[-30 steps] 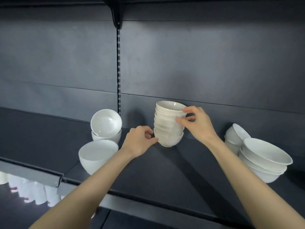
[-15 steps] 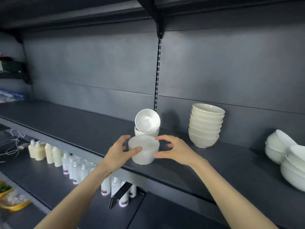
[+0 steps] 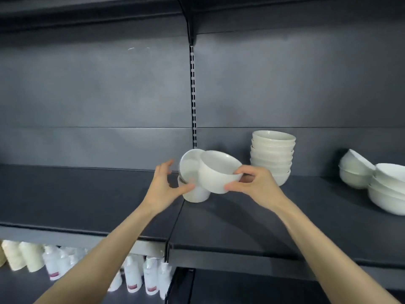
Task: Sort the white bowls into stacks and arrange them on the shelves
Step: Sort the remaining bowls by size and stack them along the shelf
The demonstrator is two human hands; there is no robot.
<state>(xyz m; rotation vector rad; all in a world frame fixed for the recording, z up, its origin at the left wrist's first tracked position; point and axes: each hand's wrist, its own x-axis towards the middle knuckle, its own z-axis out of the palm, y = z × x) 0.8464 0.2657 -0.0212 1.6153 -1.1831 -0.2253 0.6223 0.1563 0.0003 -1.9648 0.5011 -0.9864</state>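
Nearby, tall stack (image 3: 272, 156) flanks held bowl (image 3: 217, 172).

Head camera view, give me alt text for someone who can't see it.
The right hand grips a tilted white bowl above a dark shelf, the open left hand at two small bowls behind it. A tall bowl stack stands to the right, larger bowls farther right.

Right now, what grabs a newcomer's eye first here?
The right hand pinches a tilted white bowl over the shelf, in front of two bowls, one leaning on the other, beside the spread left hand. Right of them stands a tall bowl stack; wider bowls sit at the far right edge.
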